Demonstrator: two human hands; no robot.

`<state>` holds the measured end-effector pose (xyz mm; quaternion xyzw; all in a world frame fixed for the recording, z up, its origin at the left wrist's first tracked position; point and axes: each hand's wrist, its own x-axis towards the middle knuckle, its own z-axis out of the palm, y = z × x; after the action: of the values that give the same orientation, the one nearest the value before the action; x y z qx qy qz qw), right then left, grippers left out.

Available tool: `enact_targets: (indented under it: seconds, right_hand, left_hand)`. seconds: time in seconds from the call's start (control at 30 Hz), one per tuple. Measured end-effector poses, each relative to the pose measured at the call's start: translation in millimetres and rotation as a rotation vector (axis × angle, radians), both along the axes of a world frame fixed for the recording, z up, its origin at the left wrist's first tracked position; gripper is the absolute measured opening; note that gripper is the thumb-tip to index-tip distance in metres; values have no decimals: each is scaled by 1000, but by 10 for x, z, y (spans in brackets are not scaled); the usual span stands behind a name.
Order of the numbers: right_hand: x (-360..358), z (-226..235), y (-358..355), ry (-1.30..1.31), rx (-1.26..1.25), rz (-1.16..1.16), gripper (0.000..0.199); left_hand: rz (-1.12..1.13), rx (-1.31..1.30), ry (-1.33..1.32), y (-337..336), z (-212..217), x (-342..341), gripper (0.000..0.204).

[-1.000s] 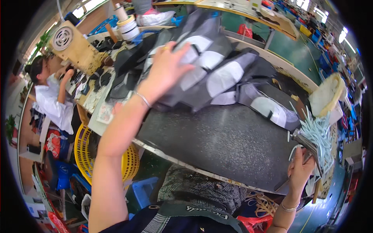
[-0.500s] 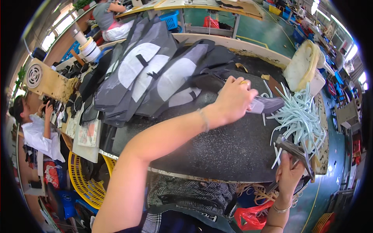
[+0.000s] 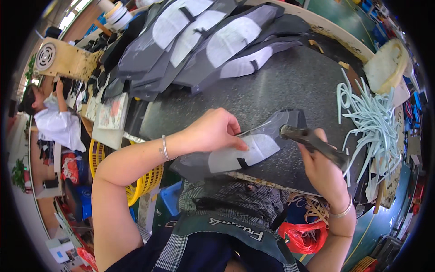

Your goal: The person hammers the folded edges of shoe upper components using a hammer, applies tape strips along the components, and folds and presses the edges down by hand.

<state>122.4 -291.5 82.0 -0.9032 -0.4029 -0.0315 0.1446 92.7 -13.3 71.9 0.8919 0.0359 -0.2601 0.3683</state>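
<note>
A dark grey sheet piece (image 3: 292, 121) with a white rounded patch (image 3: 263, 147) and a short black tab lies at the near edge of the black work surface. My left hand (image 3: 213, 131) is closed at its upper edge, thumb and fingers pinching beside the patch. A hammer (image 3: 317, 145) is in my right hand (image 3: 324, 174), its fingers wrapped round it. The round end of the hammer's head is over the piece's right part; whether it touches is unclear. Several similar grey pieces with white patches (image 3: 233, 41) lie overlapped in a pile at the far left.
Pale blue-green strips (image 3: 371, 122) lie heaped at the right, near a cream machine-like object (image 3: 389, 68). Under the table's left edge stands a yellow basket (image 3: 149, 181). A red plastic bag (image 3: 303, 238) hangs below the near edge. Another person (image 3: 56, 122) works at the far left.
My left hand has moved left and nearer, and the grey piece now lies before me. The hammer has moved from beside the strips to over the piece. The view has tilted down.
</note>
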Motion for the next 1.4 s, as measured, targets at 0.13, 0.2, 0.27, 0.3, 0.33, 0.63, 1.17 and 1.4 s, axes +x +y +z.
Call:
enact_targets:
  seconds: [0.13, 0.2, 0.27, 0.3, 0.33, 0.63, 1.17, 1.4]
  right_hand:
    - [42, -278, 5, 194, 23, -84, 15]
    - [23, -255, 58, 199, 6, -100, 16]
    - [3, -276, 54, 164, 6, -114, 19]
    - [-5, -272, 70, 167, 3, -103, 19]
    - [-18, -272, 70, 193, -13, -130, 19]
    - [-115, -228, 119, 246, 99, -164, 20]
    - [314, -15, 149, 402, -9, -130, 17]
    - [501, 29, 334, 437, 105, -112, 12]
  left_hand:
    - [74, -355, 118, 465, -66, -195, 20]
    - [83, -280, 100, 530, -40, -281, 19]
    - [68, -99, 34, 491, 61, -379, 15]
    - [79, -100, 37, 521, 52, -434, 15]
    - [-53, -16, -46, 548, 29, -437, 15]
    - [81, -264, -336, -189, -210, 242, 40]
    - [-39, -76, -813, -281, -604, 318, 21]
    - [-212, 177, -1037, -272, -518, 276, 21]
